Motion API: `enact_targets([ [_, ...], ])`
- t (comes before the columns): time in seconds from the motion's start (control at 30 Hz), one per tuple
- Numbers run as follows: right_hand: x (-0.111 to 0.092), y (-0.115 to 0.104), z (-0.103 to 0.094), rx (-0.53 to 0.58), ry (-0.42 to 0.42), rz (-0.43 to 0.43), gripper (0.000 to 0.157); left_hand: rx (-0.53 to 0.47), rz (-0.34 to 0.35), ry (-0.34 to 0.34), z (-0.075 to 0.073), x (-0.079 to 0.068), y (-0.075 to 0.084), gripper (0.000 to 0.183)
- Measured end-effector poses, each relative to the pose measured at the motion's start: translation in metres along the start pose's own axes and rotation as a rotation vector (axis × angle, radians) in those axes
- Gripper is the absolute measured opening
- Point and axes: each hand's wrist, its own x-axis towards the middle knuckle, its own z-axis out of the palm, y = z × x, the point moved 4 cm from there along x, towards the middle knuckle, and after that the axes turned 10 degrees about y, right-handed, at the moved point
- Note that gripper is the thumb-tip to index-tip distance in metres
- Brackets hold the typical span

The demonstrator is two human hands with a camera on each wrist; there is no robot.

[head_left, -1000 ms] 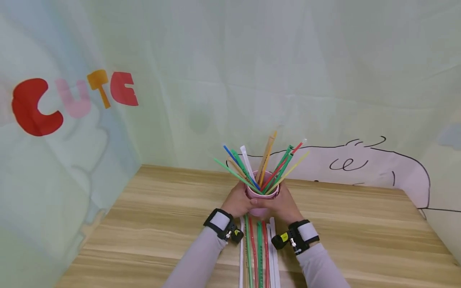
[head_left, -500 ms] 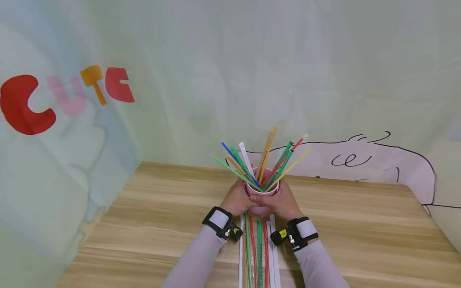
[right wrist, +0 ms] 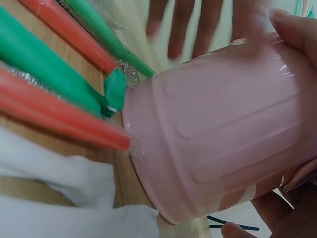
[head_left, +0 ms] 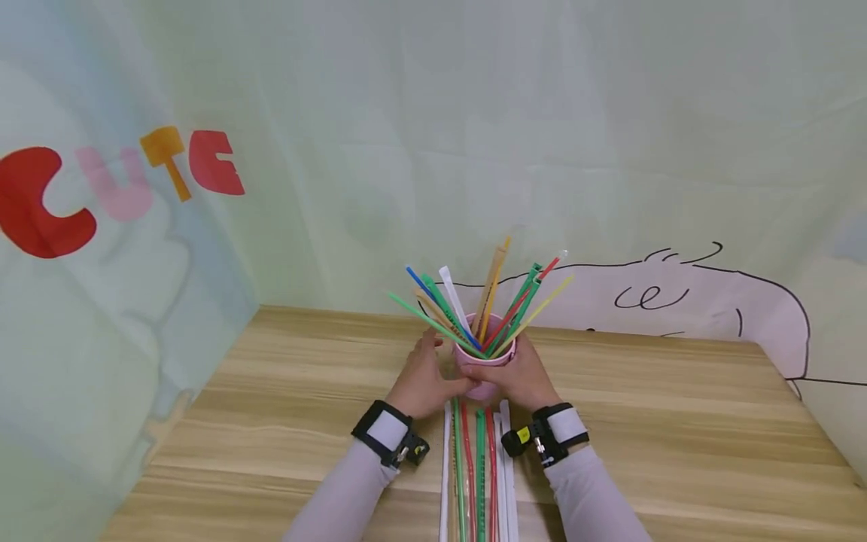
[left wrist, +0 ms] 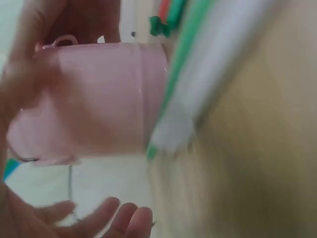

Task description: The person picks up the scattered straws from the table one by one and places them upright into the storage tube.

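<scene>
A pink bucket-shaped cup (head_left: pixel 484 391) with small side loops stands on the table, with several straws fanning out of its top. Among them are a blue straw (head_left: pixel 421 281), a white straw (head_left: pixel 451 292) and a yellow straw (head_left: pixel 552 301). My right hand (head_left: pixel 527 376) holds the cup at its right side, thumb across the front and fingers behind. The left hand (head_left: pixel 421 382) is beside the cup, its fingers spread and apart from the wall, the thumb close to the front. In the left wrist view the left fingers (left wrist: pixel 101 218) are away from the cup.
In front of the cup, between my forearms, lies a row of wrapped straws, including a green straw (head_left: pixel 481 474) and a white straw (head_left: pixel 444 474), their far ends close to its base. A printed cloth backdrop (head_left: pixel 406 150) rises behind the wooden table (head_left: pixel 305 391).
The left hand has loosened from the cup and moved left, its fingers spreading. The right hand keeps its hold, and the cup with its straws stays in place.
</scene>
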Motion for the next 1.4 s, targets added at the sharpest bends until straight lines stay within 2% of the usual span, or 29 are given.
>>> enact_targets([
  [0.1, 0.002, 0.012, -0.002, -0.043, 0.023, 0.015, 0.077, 0.146, -0.064, 0.022, -0.013, -0.016, -0.005, 0.084],
  [0.17, 0.004, 0.02, -0.003, -0.067, 0.03, 0.018, 0.077, 0.188, -0.08, -0.008, -0.017, -0.029, -0.005, 0.075],
  [0.33, 0.005, 0.022, -0.004, -0.058, 0.023, 0.025, 0.077, 0.28, -0.03, -0.128, -0.015, -0.059, 0.0, 0.068],
  [0.47, 0.002, 0.008, -0.004, -0.036, 0.019, 0.032, 0.078, 0.294, 0.019, -0.175, -0.008, -0.071, 0.006, 0.067],
  [0.63, -0.001, -0.009, -0.003, -0.029, 0.003, 0.024, 0.077, 0.278, 0.066, -0.17, -0.002, -0.075, 0.011, 0.065],
  [0.8, -0.001, -0.013, -0.002, -0.04, -0.002, 0.042, 0.077, 0.26, 0.075, -0.136, 0.0, -0.077, 0.013, 0.06],
  [1.0, -0.001, -0.013, -0.001, -0.022, -0.01, 0.038, 0.077, 0.335, 0.07, -0.114, 0.002, -0.075, 0.016, 0.057],
  [1.13, -0.002, -0.014, -0.001, -0.018, -0.009, 0.038, 0.076, 0.348, 0.058, -0.112, 0.003, -0.074, 0.014, 0.055],
  [1.27, -0.004, -0.014, 0.0, -0.025, -0.005, 0.065, 0.077, 0.291, 0.008, -0.117, -0.004, -0.075, 0.011, 0.059],
  [1.4, -0.005, -0.013, 0.0, -0.032, 0.003, 0.088, 0.078, 0.225, -0.002, -0.072, -0.024, -0.072, 0.019, 0.063],
])
